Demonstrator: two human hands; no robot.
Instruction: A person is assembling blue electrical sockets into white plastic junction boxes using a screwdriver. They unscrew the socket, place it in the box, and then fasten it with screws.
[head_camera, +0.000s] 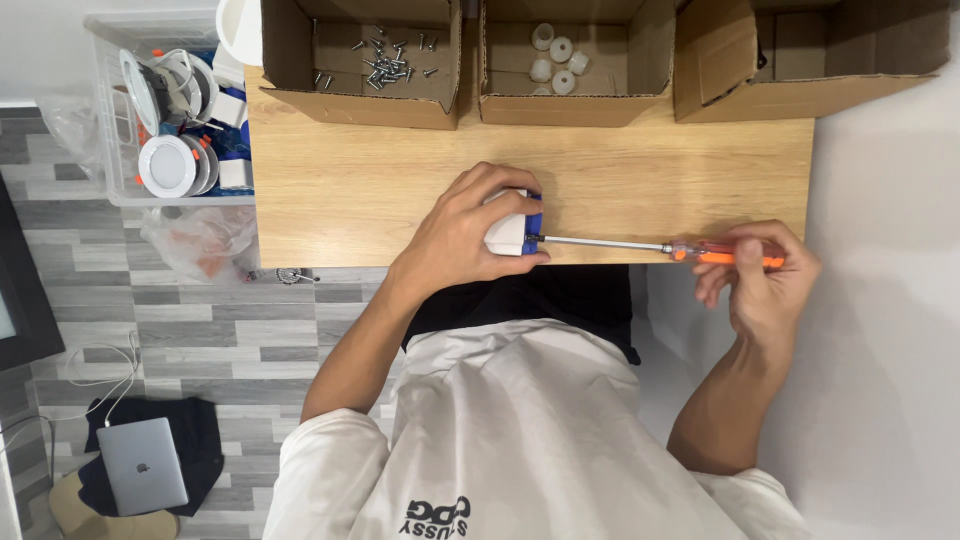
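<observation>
Table (350, 190): in front of the person, with three boxes in a row along its far edge
Left box (290, 60): screws (385, 60) lying inside
Middle box (560, 105): just right of the left box, small round caps (555, 60) inside
Right box (800, 90): far right corner of the table
Left hand (460, 235): at the near edge, on top of the small block (508, 235)
Screwdriver (650, 246): lying along the near edge, tip at the block's right side, handle in the right hand (765, 285) past the table's right end
Crate (165, 120): left of the table, round fittings (168, 165) inside
Bag (200, 245): on the floor, just before the crate
Laptop (142, 465): on the floor, near left
</observation>
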